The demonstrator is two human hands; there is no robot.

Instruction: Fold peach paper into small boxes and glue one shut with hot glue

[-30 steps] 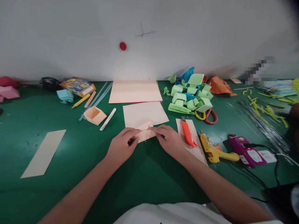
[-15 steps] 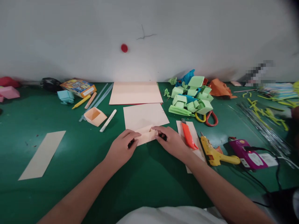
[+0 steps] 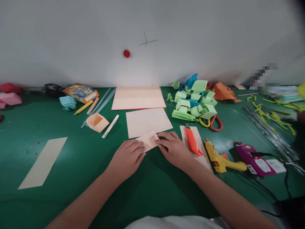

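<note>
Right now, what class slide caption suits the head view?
Left hand rests on folded peach paper as right hand pinches its end, orange utility knife and yellow glue gun nearby.

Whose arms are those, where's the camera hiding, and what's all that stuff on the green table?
There's no robot here, just a person using two bare hands. The camera is worn on that person's head, looking forward and down, so you see about what they see. The left hand lies over one end of some folded pale paper, and the right hand pinches the other end. Around them on the green table are a little open paper box, an orange cutter resting on a paper strip, a yellow glue gun and a heap of light green paper shapes.
</note>
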